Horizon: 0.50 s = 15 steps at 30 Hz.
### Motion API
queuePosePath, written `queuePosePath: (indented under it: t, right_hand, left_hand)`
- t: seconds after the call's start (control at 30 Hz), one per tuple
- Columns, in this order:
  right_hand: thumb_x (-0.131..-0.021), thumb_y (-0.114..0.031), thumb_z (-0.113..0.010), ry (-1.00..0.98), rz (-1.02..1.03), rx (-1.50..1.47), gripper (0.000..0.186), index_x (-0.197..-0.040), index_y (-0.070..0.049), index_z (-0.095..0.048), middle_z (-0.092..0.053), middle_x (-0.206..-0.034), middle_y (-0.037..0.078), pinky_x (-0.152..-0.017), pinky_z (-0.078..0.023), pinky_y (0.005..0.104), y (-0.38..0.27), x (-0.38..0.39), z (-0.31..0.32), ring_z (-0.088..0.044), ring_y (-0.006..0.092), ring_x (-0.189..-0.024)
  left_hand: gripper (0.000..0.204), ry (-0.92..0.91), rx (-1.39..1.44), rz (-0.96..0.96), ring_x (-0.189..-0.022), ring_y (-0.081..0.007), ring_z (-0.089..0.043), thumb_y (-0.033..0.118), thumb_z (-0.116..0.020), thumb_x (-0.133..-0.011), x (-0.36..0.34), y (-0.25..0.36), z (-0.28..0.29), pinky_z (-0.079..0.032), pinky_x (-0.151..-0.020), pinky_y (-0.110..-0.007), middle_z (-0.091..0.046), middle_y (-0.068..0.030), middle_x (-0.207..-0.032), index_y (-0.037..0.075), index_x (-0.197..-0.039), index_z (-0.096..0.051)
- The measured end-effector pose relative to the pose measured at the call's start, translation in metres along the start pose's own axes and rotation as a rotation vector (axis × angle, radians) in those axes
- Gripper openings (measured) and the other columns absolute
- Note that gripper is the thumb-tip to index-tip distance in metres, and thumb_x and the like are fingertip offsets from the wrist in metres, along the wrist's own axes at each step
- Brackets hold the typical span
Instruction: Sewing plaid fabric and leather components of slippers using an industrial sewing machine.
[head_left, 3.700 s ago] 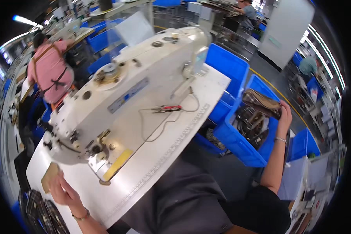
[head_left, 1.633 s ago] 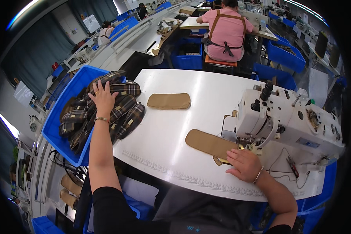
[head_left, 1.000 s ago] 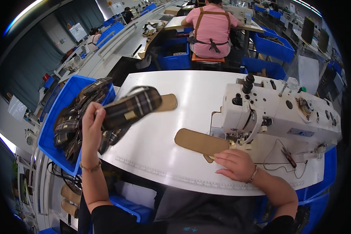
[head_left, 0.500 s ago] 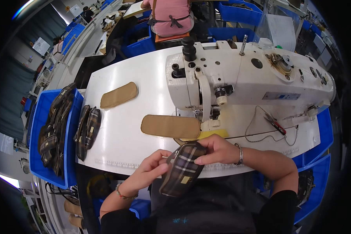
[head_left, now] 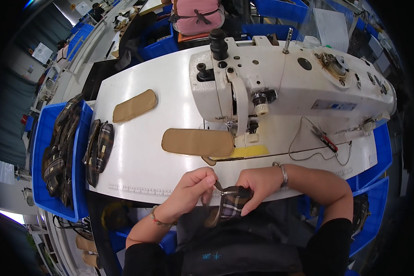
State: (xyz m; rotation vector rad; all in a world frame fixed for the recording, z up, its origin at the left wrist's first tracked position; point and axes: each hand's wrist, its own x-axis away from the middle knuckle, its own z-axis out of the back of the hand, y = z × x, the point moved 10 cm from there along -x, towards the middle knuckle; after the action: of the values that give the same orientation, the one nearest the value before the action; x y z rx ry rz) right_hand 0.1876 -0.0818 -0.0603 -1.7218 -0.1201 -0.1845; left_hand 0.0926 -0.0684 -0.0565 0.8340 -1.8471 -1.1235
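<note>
A brown plaid zippered pouch point(head_left: 234, 202) is between my hands at the table's near edge, its zipper edge upward. My right hand point(head_left: 261, 184) wraps round the pouch's right end. With thumb and fingers together, my left hand point(head_left: 195, 187) pinches the zipper end at the pouch's upper left corner. Just beyond them, a tan padded oval piece point(head_left: 198, 142) lies beside the needle area of a white sewing machine point(head_left: 280, 87). Under its near edge, part of another tan piece point(head_left: 209, 161) shows.
A second tan oval point(head_left: 135, 106) lies farther left. Plaid pouches point(head_left: 100, 149) rest beside a blue bin point(head_left: 37, 184) filled with more. Red-handled thread snips point(head_left: 325, 140) and a chain lie at right, a yellow strip point(head_left: 250, 151) by the needle. Beyond sits a person in pink point(head_left: 198, 16).
My left hand has moved up from the pouch's side to its zipper end. The pouch has turned and tipped so its zipper edge now faces up. The view has shifted slightly.
</note>
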Motion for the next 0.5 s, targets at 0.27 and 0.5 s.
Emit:
queuePosePath:
  t: [0.27, 0.5]
  right_hand:
    - [-0.085, -0.013, -0.08, 0.315, 0.071, -0.02, 0.022, -0.09, 0.002, -0.066, -0.069, -0.082, -0.001, -0.067, -0.049, 0.0223, -0.011, 0.005, 0.025, -0.058, 0.0034, -0.076]
    - [-0.095, -0.03, -0.069, 0.385, 0.115, -0.305, 0.025, -0.091, -0.006, -0.067, -0.061, -0.075, -0.005, -0.058, -0.044, 0.0196, -0.006, 0.006, 0.036, -0.053, 0.0021, -0.063]
  left_hand:
    - [0.028, 0.097, 0.18, -0.115, -0.071, -0.0034, -0.056, 0.029, -0.068, -0.096, 0.007, 0.004, -0.014, -0.045, -0.06, -0.019, -0.062, 0.0019, -0.084, 0.004, -0.102, -0.059]
    - [0.027, 0.045, 0.069, 0.037, -0.096, -0.0111, -0.065, 0.003, -0.076, -0.086, 0.011, -0.025, -0.012, -0.053, -0.086, -0.028, -0.07, -0.0044, -0.102, 0.0, -0.11, -0.065]
